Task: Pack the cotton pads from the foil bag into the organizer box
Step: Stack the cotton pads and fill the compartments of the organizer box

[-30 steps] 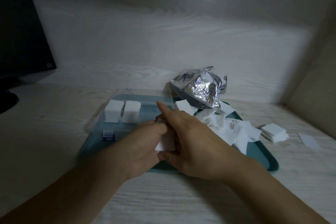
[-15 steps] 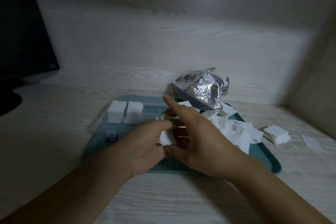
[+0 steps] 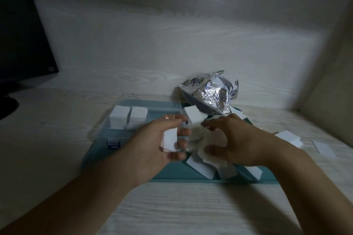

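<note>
**Hands sorting cotton pads over the tray**

Left hand (image 3: pixel 162 145) grips a small stack of cotton pads (image 3: pixel 169 141), fingers curled round its right edge and thumb on the far side; the stack stands roughly upright on its edge. Just beyond and to the left of this hand lies the organizer box (image 3: pixel 152 108), a clear plastic case with a blue latch (image 3: pixel 113 142) on its near wall. Two neat stacks of packed pads (image 3: pixel 128 119) sit side by side in its left compartments, touching or nearly so.

Right hand (image 3: pixel 236 141) is spread palm down, fingers loosely curved, over a loose heap of pads (image 3: pixel 200 162). Fingertips and thumb touch the heap, but motion blur hides whether any pad is actually pinched. Both hands are close together, apart by a narrow gap.

Beyond the right hand, the foil bag (image 3: pixel 212 95) lies crumpled and open, its mouth facing the heap, with one pad at its lip. Box, heap and bag all rest on a teal tray (image 3: pixel 191 177), which sits on the pale wood-grain table (image 3: pixel 172 208). To the right of the right hand, off the tray, a further small stack (image 3: pixel 290 137) and a single pad (image 3: pixel 323 148) lie on the table. Far to the left of the left hand stands a dark monitor (image 3: pixel 23 44).
</note>
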